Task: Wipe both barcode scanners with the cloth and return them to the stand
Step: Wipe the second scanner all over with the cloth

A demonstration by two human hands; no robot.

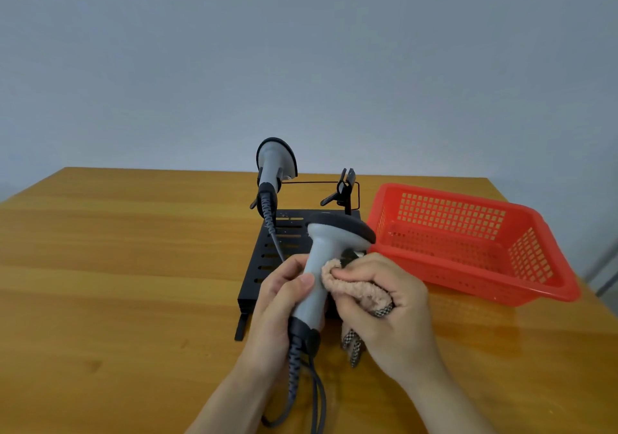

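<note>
Grey plastic, the near scanner (322,266) stands upright with its handle clamped in the fingers (301,281) of the left hand (279,303). Just right of those fingers, the right hand (384,303) has its own fingers closed around a bunched pink cloth (354,288), pressed against the handle. Beyond both hands, the second scanner (272,166) sits clipped in the black stand (267,253) on the wooden counter (117,266). A red basket (468,243) lies right of the stand.
</note>
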